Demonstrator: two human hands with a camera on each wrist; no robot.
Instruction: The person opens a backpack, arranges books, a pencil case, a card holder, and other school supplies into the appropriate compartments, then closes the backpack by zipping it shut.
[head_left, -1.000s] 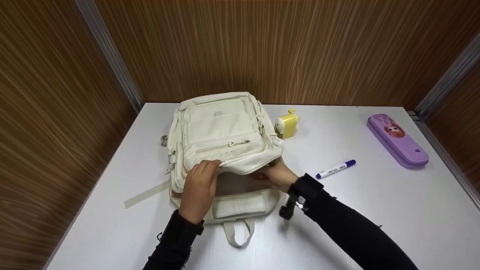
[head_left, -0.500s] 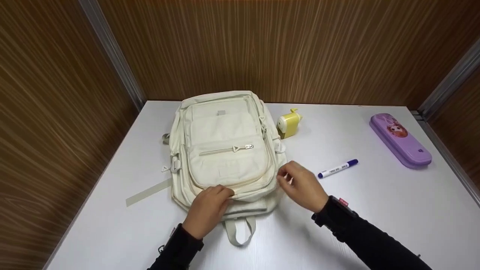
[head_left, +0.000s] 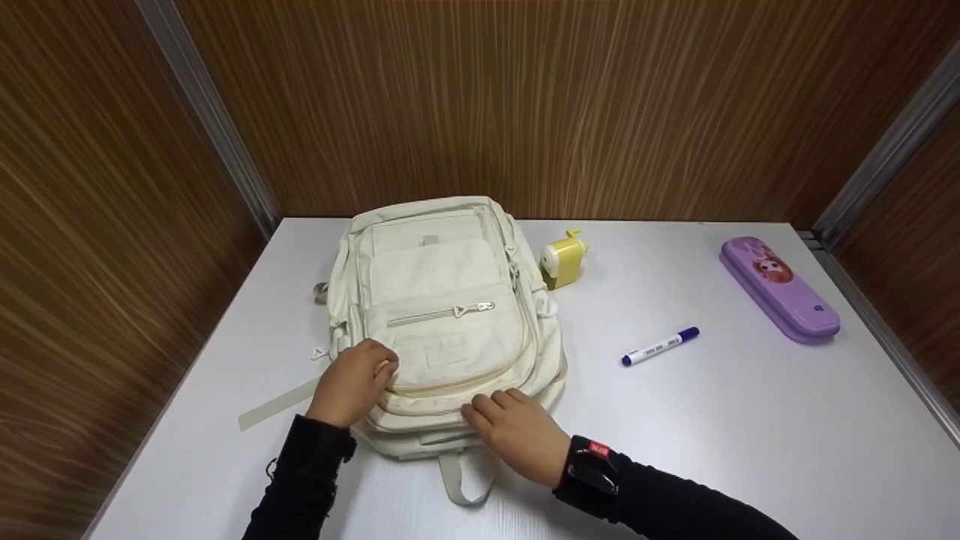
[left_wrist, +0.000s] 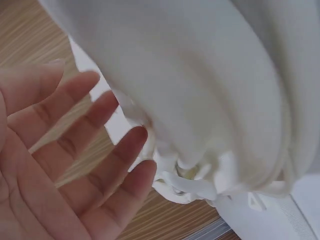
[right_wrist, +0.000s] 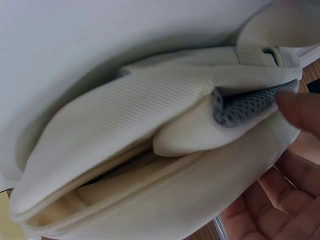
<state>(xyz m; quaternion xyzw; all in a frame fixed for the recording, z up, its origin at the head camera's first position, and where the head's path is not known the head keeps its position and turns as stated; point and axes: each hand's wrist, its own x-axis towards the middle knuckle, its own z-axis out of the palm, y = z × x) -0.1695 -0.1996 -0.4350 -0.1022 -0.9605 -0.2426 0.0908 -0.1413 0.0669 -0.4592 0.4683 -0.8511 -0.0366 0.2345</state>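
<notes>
A cream backpack [head_left: 442, 337] lies front side up on the white table, its carry loop toward me. My left hand [head_left: 356, 382] is at its near left side; in the left wrist view the fingers [left_wrist: 95, 175] are spread and loosely straight beside the fabric. My right hand [head_left: 517, 435] holds the bag's near edge, fingers over the top. In the right wrist view the thumb [right_wrist: 302, 112] is by a grey mesh-lined opening [right_wrist: 245, 107], and a zipped opening [right_wrist: 120, 175] gapes beside it. The bag's inside is mostly hidden.
Right of the backpack stands a yellow pencil sharpener [head_left: 564, 260] with a crank. A white marker with blue ends [head_left: 660, 346] lies farther right. A purple pencil case [head_left: 780, 289] lies near the right edge. Wood-patterned panels [head_left: 525, 112] enclose the table.
My right hand has come out of the backpack's opening and moved to its near edge. The raised front has dropped flat. My left hand has shifted left along the bag.
</notes>
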